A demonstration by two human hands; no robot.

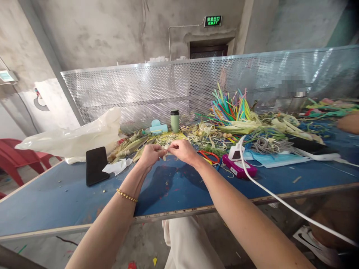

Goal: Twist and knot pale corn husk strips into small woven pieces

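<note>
My left hand (151,155) and my right hand (182,151) meet above the blue table, fingertips almost touching. Both are closed in a pinch on a small pale strip (164,157) that looks like dried corn husk; much of it is hidden by the fingers. Just beyond them lies a heap of shredded husk and plant fibre (207,131). Longer husk leaves (130,146) spread to the left of my hands. A crumpled white paper (117,167) rests on the table near my left wrist.
A black phone (97,165), a clear plastic bag (75,138), a green bottle (175,121) and colourful pipe cleaners (231,106) stand or lie around. From a purple power strip (238,166) a white cable (269,192) crosses the front edge. A perforated metal screen (126,95) backs the table (112,201).
</note>
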